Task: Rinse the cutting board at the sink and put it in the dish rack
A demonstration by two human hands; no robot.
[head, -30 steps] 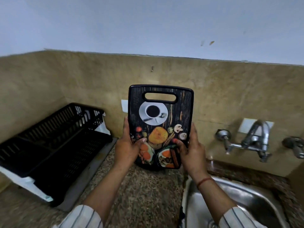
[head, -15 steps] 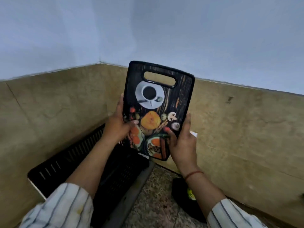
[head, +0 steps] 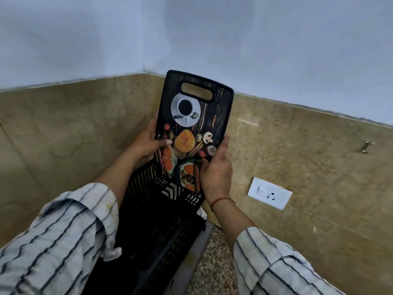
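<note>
A black cutting board (head: 214, 116) printed with a coffee cup and food stands upright, handle slot at the top. My left hand (head: 146, 143) grips its left edge and my right hand (head: 217, 169) grips its lower right edge. The board's bottom end sits just behind the far rim of the black slatted dish rack (head: 161, 222), which lies below my hands in the wall corner. Whether the board touches the rack is hidden. The sink is out of view.
Beige tiled walls (head: 319, 177) meet in a corner behind the board. A white switch and socket plate (head: 269, 195) is on the right wall, with a small metal hook (head: 366, 147) higher up. Speckled granite counter (head: 214, 271) shows right of the rack.
My view and both hands have swung left from the sink area to the corner. The board, still held in both hands, has come down over the far end of the dish rack.
</note>
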